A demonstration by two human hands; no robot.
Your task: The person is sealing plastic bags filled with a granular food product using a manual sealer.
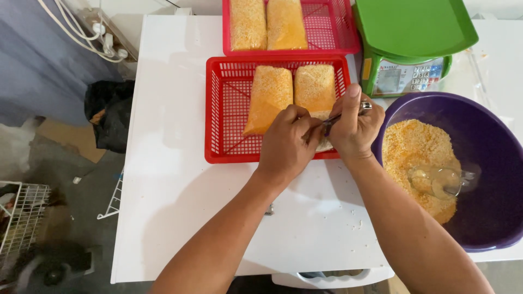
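White table [180, 218] is carrying everything; purple bowl [490, 218] of orange crumbs is sitting at right with a clear glass cup [444, 181] lying in it, green scale [414, 38] at far right. Two red baskets are lining up down the middle: far basket [338, 32] with two filled bags, near basket [223, 109] with two more bags lying long axis near-to-far. A third bag [325, 145] is mostly hiding under the hands at the near-right edge of that basket. Both hands are meeting together right over it: left hand [286, 147] pinching the bag end, right hand [354, 128] clamping a small metal tool [364, 106] against it. Right hand is sitting slightly farther and right; gap between them is nil.
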